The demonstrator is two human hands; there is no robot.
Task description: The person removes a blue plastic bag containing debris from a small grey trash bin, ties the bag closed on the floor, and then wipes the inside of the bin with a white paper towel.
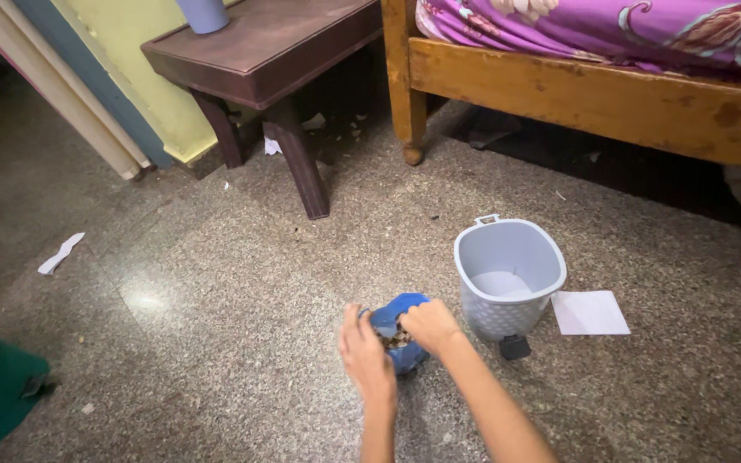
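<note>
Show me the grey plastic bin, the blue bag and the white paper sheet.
grey plastic bin [474,257]: head view, left rim.
blue bag [406,302]: head view, top fold.
white paper sheet [590,312]: head view, centre.

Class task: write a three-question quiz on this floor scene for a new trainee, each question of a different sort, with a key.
1. True or false: both hands, the left hand and the right hand, are on the blue bag.
2. Which thing stands just to the right of the blue bag? A) the grey bin B) the dark side table C) the wooden bed frame
3. Fill in: a flat white ______ lies on the floor beside the grey bin.

Key: 1 true. 2 A. 3 sheet of paper.
</note>
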